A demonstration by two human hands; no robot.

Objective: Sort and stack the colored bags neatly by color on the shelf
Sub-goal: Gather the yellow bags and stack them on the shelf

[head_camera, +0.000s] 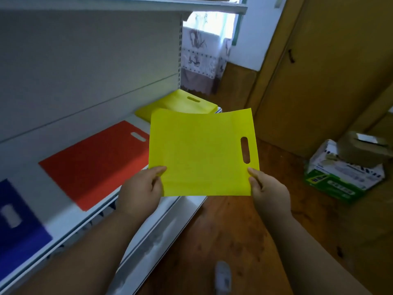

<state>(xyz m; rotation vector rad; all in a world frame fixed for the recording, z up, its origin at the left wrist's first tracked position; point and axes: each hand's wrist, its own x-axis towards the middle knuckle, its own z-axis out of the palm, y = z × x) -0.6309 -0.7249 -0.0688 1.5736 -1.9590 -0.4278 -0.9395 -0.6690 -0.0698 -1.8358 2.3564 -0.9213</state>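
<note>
Both my left hand and right hand pinch the yellow bag's near corners; I'd lower it squarely onto the yellow stack just beyond my grip.

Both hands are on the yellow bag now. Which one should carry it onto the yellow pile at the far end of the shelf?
Probably left. The left hand pinches the held yellow bag on the shelf side, nearer the yellow pile. The right hand is over the floor.
</note>
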